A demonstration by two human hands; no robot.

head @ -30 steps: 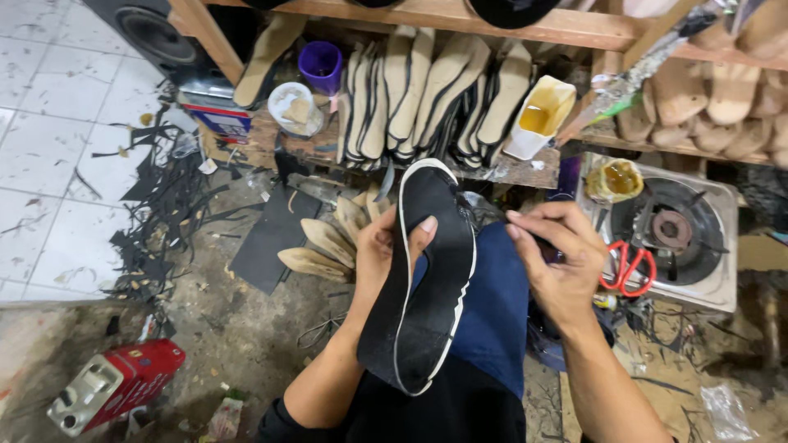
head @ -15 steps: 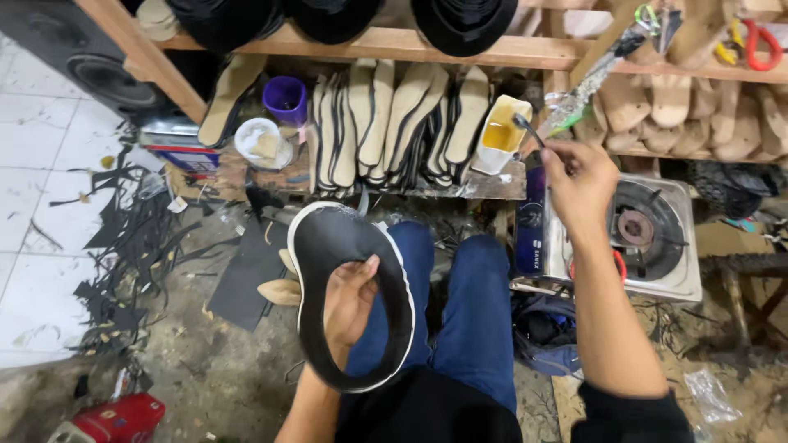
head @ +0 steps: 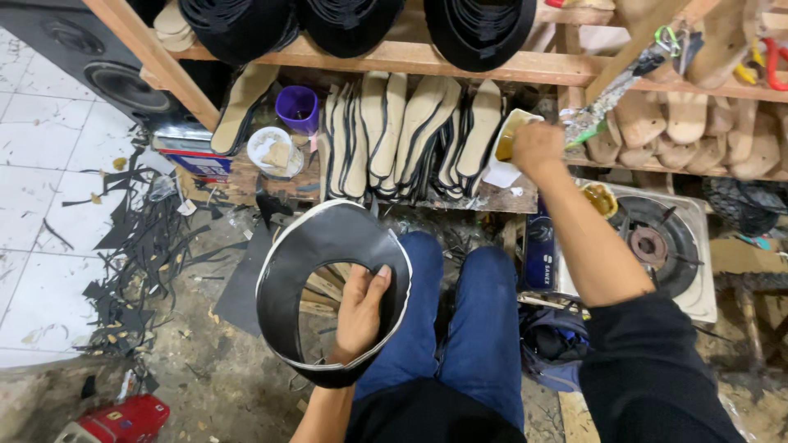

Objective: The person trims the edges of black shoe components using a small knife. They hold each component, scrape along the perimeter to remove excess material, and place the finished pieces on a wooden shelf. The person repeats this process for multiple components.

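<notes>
Right, closest to me the left hand (head: 361,316) grips a black shoe sole (head: 328,246) with a white edge, bent round into a hoop above the left knee; the thumb lies on the inside face and the fingers wrap behind it. Blue jeans (head: 460,328) fill the lap beneath. Down at the bottom left I see a red tool (head: 123,420) on the dirty floor, and black offcuts (head: 139,254) scattered over the white tiles. Further out, the right hand (head: 538,149) reaches to a small yellowish glue tub (head: 509,135) on the lower shelf, fingers curled shut; whether they pinch a brush I cannot tell. Beside it a row of tan insoles (head: 410,131) stands on edge, then a purple cup (head: 297,108). To the right sits a gas stove (head: 657,246). Farthest, black soles (head: 480,29) hang over the wooden top shelf (head: 394,56).
</notes>
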